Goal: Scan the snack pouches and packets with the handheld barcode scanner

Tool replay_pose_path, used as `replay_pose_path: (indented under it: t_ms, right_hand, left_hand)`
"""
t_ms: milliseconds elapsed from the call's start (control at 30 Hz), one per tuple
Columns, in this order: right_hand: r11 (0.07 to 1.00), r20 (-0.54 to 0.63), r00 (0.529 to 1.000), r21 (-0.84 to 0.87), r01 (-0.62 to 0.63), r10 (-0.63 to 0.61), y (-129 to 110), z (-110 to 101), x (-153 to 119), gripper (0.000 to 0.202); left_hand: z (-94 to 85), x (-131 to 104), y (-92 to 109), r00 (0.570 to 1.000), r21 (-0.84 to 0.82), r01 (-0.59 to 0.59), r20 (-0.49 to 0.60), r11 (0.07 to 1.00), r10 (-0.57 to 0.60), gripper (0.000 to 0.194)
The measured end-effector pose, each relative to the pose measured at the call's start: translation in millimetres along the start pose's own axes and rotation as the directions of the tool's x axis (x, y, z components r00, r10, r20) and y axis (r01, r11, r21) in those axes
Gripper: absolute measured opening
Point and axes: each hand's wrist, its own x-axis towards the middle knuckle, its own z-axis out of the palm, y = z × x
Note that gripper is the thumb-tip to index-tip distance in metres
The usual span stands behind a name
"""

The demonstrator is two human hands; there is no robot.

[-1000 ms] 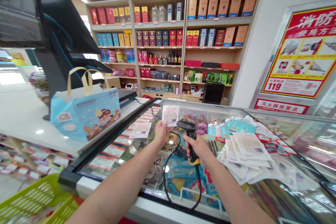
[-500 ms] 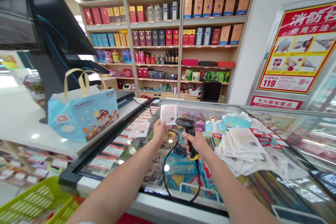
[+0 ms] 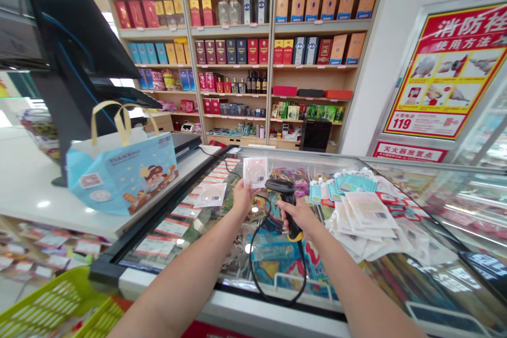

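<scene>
In my left hand (image 3: 242, 196) is a small clear-and-white packet (image 3: 255, 170), pinched by its lower left edge and held upright, a barcode on its lower right. My right hand (image 3: 300, 216) grips a black and yellow barcode scanner (image 3: 280, 185) by the handle, its head just right of the packet. The scanner's black cable (image 3: 253, 269) loops down over the glass top. A similar packet (image 3: 210, 194) lies flat on the glass to the left. To the right rests a pile of such packets (image 3: 370, 211), with blue-and-white pouches (image 3: 356, 182) behind it.
A glass-topped freezer (image 3: 233, 301) spans the space under my arms. On the white counter (image 3: 24, 169) at left stand a blue paper bag (image 3: 122, 169) and a dark monitor (image 3: 79, 26). A green basket (image 3: 51, 301) sits lower left. Shelves (image 3: 233, 31) of boxes line the back.
The view has shifted slightly. Both hands keep their hold, and the packet and scanner stay almost where they were, side by side.
</scene>
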Motion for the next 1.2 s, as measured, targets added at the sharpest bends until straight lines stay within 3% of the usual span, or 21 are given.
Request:
replay_pose_path:
  t_ms: [233, 367, 500, 667, 767, 867, 1033, 1200]
  right_hand:
    - [1.000, -0.015, 1.000, 0.016, -0.026, 0.027, -9.2, 0.6, -4.3, 0.032]
    - [0.999, -0.055, 0.998, 0.025, -0.023, 0.024, -26.7, -13.8, -19.1, 0.033]
    - [0.994, -0.113, 0.992, 0.079, 0.070, -0.060, -40.0, -46.9, -42.3, 0.038]
    - [0.989, -0.256, 0.959, 0.060, 0.137, -0.117, -50.0, -92.9, -75.3, 0.037]
    - [0.988, -0.371, 0.921, 0.045, 0.150, -0.123, -53.5, -116.1, -92.9, 0.037]
    - [0.986, -0.449, 0.886, 0.052, 0.156, -0.116, -54.3, -135.8, -106.4, 0.037]
    - [0.978, -0.485, 0.865, 0.083, 0.189, -0.126, -50.4, -157.8, -116.6, 0.038]
    - [0.974, -0.482, 0.869, 0.121, 0.190, -0.109, -46.2, -163.0, -115.7, 0.039]
  left_hand:
    - [5.6, -5.9, 4.6, 1.000, 0.032, 0.014, -0.013, 0.999, -0.014, 0.018]
    - [27.1, -20.4, 3.4, 0.997, 0.023, 0.074, 0.014, 0.997, -0.074, 0.015]
    - [70.9, -46.7, -9.2, 0.983, 0.023, 0.141, 0.114, 0.990, -0.143, 0.016]
    - [142.8, -85.5, -43.2, 0.961, 0.060, 0.160, 0.219, 0.985, -0.169, 0.011]
    - [182.4, -107.1, -64.3, 0.958, 0.101, 0.075, 0.268, 0.992, -0.099, 0.011]
    - [211.2, -124.2, -80.3, 0.964, 0.218, -0.075, 0.265, 0.973, 0.015, 0.021]
    - [229.2, -141.7, -96.1, 0.947, 0.543, -0.273, 0.297, 0.794, 0.123, 0.049]
    - [229.3, -151.6, -100.1, 0.926, 0.762, -0.370, 0.347, 0.532, 0.147, 0.042]
